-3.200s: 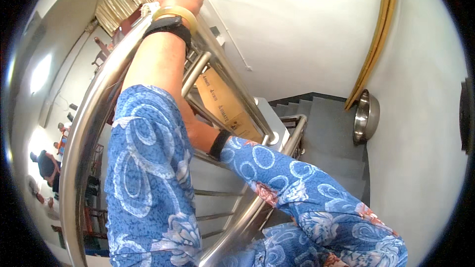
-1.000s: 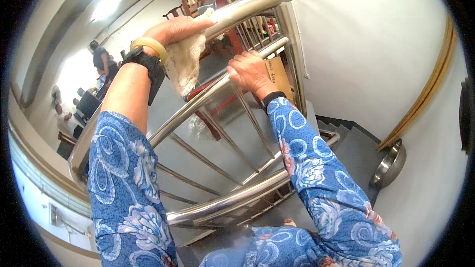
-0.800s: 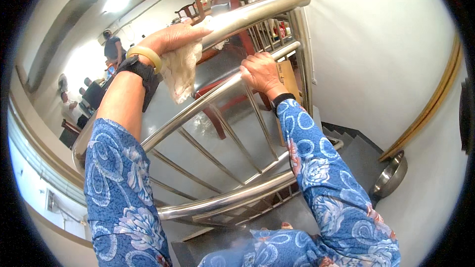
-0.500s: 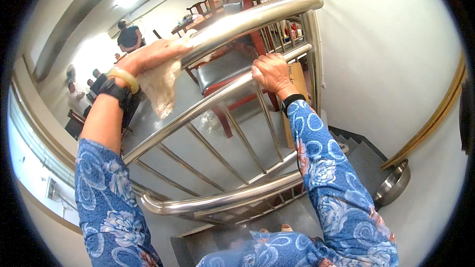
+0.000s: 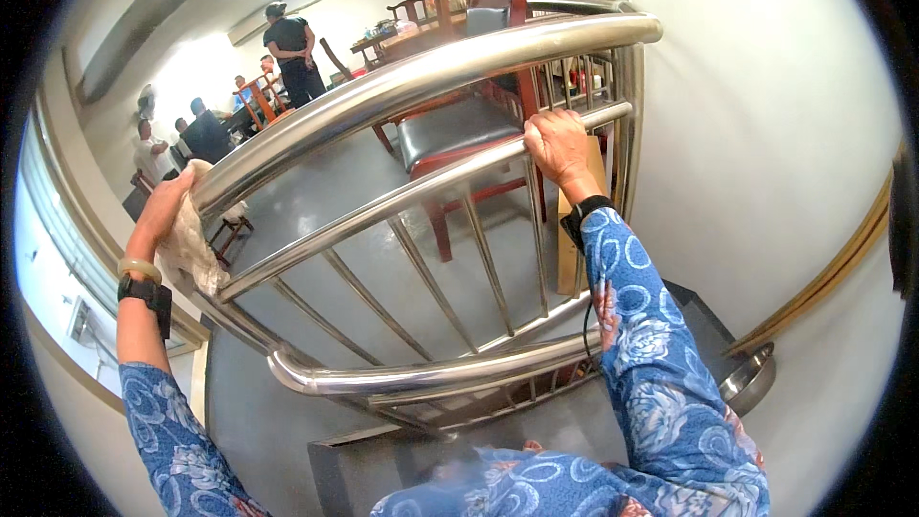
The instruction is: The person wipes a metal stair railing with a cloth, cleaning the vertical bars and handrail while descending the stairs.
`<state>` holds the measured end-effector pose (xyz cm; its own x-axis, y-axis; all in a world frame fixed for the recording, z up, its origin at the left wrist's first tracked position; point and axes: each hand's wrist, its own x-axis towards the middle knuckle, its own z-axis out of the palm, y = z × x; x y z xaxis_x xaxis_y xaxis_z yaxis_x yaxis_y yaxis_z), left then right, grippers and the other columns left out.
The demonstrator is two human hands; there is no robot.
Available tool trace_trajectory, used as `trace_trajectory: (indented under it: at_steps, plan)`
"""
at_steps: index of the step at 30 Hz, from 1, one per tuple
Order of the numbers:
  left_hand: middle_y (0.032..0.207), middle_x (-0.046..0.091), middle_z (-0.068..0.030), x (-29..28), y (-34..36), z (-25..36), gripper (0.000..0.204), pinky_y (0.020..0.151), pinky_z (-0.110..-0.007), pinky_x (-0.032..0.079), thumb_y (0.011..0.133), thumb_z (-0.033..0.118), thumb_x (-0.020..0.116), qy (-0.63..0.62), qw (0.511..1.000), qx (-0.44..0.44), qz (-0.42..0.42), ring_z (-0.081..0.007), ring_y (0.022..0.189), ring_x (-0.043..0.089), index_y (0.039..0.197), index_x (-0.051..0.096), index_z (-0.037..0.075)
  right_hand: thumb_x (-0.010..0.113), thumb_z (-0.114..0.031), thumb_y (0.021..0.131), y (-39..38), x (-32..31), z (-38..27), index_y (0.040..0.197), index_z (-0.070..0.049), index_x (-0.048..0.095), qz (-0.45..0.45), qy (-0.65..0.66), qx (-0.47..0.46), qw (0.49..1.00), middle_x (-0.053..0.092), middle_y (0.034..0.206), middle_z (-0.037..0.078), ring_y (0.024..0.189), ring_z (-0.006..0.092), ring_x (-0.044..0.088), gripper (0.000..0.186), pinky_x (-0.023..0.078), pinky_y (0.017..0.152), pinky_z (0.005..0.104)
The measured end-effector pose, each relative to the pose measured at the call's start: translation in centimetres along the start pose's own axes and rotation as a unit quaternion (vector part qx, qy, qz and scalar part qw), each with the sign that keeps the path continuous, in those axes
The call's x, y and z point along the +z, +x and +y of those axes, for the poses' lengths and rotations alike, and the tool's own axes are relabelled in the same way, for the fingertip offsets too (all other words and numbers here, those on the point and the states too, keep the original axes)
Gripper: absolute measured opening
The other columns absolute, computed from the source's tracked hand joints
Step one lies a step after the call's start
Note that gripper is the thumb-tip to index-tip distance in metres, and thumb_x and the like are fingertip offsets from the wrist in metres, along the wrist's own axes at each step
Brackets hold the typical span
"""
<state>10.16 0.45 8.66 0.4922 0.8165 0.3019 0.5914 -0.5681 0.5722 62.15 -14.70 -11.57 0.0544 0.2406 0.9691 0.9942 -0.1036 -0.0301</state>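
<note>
My left hand (image 5: 165,213) presses a pale, crumpled cloth (image 5: 194,247) against the lower left end of the top handrail (image 5: 421,77), the thick polished steel tube that runs up and away to the far right. My fingers are folded around the cloth and the rail together, so they hold the cloth tight against the metal, with most of it hanging below the tube. My right hand (image 5: 555,146) is up at the far right, its fingers curled closed over the thinner middle rail (image 5: 402,201), just beside the end post (image 5: 632,124); it carries nothing and seems to steady me. Judging from how things lie, the wiping stands at the low end of the top rail: that tube shines evenly along its whole run, though I cannot tell from the gleam alone which parts the cloth has covered. The middle rail, the slanted balusters (image 5: 479,268) beneath it and the curved bottom rail (image 5: 431,378) near me look untouched by the cloth at this instant, and I take them as work left to do. Beyond the railing, a red wooden chair with a dark seat (image 5: 450,134) stands on the grey floor, and people sit and stand at tables at the far left. A metal bowl (image 5: 749,381) lies on the stairs down at the right.
</note>
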Motion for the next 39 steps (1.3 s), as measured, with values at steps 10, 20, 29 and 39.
trace_trajectory:
  at_steps: [10,20,29,39]
  plan:
    - [0.087,0.064,-0.0041,-1.6,-0.2,-3.5,0.055,0.079,-0.027,0.043,0.094,0.047,0.045,-0.010,0.990,0.073,0.117,-0.0116,0.082,0.054,0.099,0.064,-0.004,0.047,-0.026,0.081,1.6,-0.9,-1.0,0.064,-0.006,0.061,-0.033,0.002,0.082,0.996,0.062,0.069,0.012,0.073,0.0304,0.059,0.030,0.042,0.076,0.0428]
    - [0.084,0.061,-0.0151,0.2,-2.7,-2.7,0.049,0.073,-0.037,0.045,0.085,0.050,0.052,0.257,0.897,0.201,0.297,-0.0333,0.077,0.057,0.094,0.060,0.002,0.046,-0.026,0.081,2.7,-1.5,-1.3,0.063,-0.006,0.062,-0.031,-0.023,0.110,0.993,0.064,0.071,0.012,0.074,0.0317,0.059,0.032,0.042,0.075,0.0436]
    - [0.119,0.051,-0.0198,-4.4,-4.0,-3.3,0.083,0.097,-0.043,0.039,0.059,0.030,0.077,0.431,0.806,0.383,0.132,-0.0395,0.110,0.049,0.127,0.042,0.000,0.046,-0.025,0.082,3.4,-1.5,-3.0,0.061,-0.005,0.060,-0.029,-0.007,0.103,0.994,0.063,0.070,0.014,0.071,0.0323,0.058,0.033,0.041,0.074,0.0434]
    - [0.146,0.027,-0.0164,-7.9,-4.9,1.0,0.099,0.113,-0.040,0.017,0.067,0.045,0.061,0.176,0.976,0.033,-0.126,-0.0282,0.137,0.025,0.148,0.016,0.009,0.048,-0.025,0.083,4.9,-2.0,-5.1,0.062,-0.005,0.060,-0.047,-0.028,0.089,0.995,0.061,0.069,0.012,0.072,0.0324,0.056,0.032,0.040,0.074,0.0434]
